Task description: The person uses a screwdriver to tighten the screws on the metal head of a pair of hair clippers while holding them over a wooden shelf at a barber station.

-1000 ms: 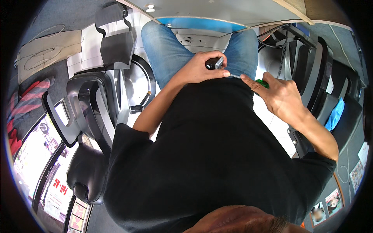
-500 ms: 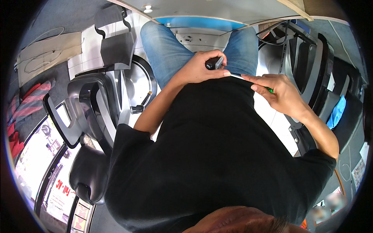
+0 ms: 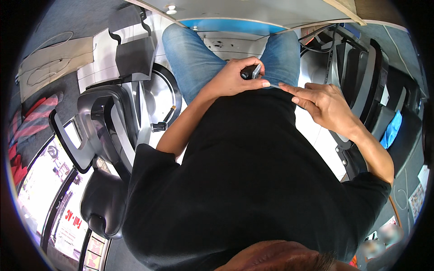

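Above my lap, my left hand (image 3: 229, 80) is closed around a hair clipper (image 3: 248, 72), with a black body and a silvery end by my curled fingers. My left thumb points right along its near side. To the right, my right hand (image 3: 326, 105) is closed on a screwdriver (image 3: 274, 85); only its thin metal shaft shows, pointing left at my left thumb tip. My right index finger lies stretched along the shaft. Its handle is hidden in my palm. Whether the tip touches the clipper I cannot tell.
A grey counter panel (image 3: 244, 11) stands just beyond my knees. On my left is a black salon chair (image 3: 106, 108) with a round metal base (image 3: 158, 95); more black chairs (image 3: 357, 72) stand on my right. A blue cloth (image 3: 392, 130) lies on one. Red cloth (image 3: 34, 119) is far left.
My right hand has turned slightly, and the green handle that showed under its fingers is now hidden. The clipper is tilted slightly differently in my left hand.
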Demonstrator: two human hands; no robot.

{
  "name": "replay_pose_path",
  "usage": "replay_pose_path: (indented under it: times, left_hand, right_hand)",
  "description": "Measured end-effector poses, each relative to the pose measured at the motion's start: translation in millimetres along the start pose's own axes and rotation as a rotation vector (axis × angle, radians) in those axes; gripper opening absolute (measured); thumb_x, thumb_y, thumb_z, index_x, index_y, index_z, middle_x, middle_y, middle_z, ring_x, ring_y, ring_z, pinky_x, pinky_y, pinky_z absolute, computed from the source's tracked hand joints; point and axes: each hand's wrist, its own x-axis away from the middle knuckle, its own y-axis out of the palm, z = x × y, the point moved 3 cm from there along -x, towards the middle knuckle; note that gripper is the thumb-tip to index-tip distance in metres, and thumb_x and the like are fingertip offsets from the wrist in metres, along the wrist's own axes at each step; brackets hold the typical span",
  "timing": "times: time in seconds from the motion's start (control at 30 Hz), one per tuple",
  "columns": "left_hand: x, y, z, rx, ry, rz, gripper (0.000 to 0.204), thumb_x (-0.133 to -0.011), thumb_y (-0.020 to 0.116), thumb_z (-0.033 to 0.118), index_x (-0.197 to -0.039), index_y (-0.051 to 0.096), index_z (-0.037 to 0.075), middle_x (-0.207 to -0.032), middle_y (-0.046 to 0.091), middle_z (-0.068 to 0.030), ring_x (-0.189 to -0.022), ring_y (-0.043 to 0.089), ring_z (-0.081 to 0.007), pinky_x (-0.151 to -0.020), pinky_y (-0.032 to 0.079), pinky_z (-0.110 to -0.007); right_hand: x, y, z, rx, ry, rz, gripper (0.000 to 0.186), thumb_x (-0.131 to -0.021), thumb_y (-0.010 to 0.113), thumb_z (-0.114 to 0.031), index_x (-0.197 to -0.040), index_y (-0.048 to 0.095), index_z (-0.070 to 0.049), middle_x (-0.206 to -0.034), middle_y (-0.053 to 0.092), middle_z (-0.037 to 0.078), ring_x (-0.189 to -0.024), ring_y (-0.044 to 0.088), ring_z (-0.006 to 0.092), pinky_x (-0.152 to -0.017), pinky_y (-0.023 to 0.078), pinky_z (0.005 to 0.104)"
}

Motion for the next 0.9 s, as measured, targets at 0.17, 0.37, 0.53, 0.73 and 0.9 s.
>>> replay_pose_path:
  times: [0.17,0.37,0.53,0.73,0.9]
  left_hand:
    - [-0.6,1.5,0.8,-0.015,-0.003,-0.012,0.029,-0.086,0.086,0.021,-0.102,0.067,0.005,-0.087,0.065,0.0014,-0.080,0.058,-0.0075,-0.073,0.048,-0.026]
    - [5.4,2.7,4.0,-0.001,0.101,0.031,0.030,-0.086,0.088,0.026,-0.098,0.068,0.006,-0.081,0.065,0.0009,-0.076,0.059,-0.0082,-0.069,0.047,-0.027]
    - [7.0,-7.1,0.6,0.080,0.010,0.010,0.032,-0.083,0.089,0.014,-0.106,0.067,0.006,-0.090,0.068,0.0020,-0.084,0.062,-0.0081,-0.077,0.049,-0.026]
    - [11.6,-10.7,-1.6,0.088,0.072,0.030,0.038,-0.080,0.090,0.009,-0.109,0.067,0.006,-0.096,0.069,-0.0011,-0.089,0.066,-0.0096,-0.081,0.052,-0.026]
    - [11.8,-12.2,-2.6,0.147,0.063,0.036,0.039,-0.080,0.090,0.007,-0.111,0.066,0.005,-0.097,0.069,-0.0028,-0.090,0.068,-0.0111,-0.082,0.053,-0.027]
  right_hand:
    - [1.0,9.3,10.6,-0.349,0.061,-0.013,0.037,-0.102,0.067,-0.018,-0.140,0.069,-0.017,-0.067,0.059,0.008,-0.054,0.052,0.0209,-0.057,0.044,0.0353]
    - [-1.6,8.5,24.0,-1.094,0.620,-0.475,0.039,-0.107,0.062,-0.022,-0.145,0.064,-0.014,-0.065,0.045,-0.003,-0.057,0.036,0.0081,-0.055,0.037,0.0301]
    - [-6.7,17.9,24.0,-0.370,0.004,-0.072,0.040,-0.103,0.066,-0.022,-0.143,0.066,-0.021,-0.062,0.051,0.004,-0.054,0.050,0.0148,-0.053,0.044,0.0364]
    - [-9.4,2.4,12.7,0.034,-0.101,-0.006,0.044,-0.098,0.072,-0.017,-0.141,0.068,-0.025,-0.068,0.065,0.009,-0.056,0.063,0.0222,-0.053,0.050,0.0409]
    - [-10.7,6.4,16.6,0.045,-0.085,0.051,0.043,-0.100,0.067,-0.021,-0.143,0.066,-0.025,-0.062,0.052,0.010,-0.052,0.054,0.0248,-0.053,0.048,0.0436]
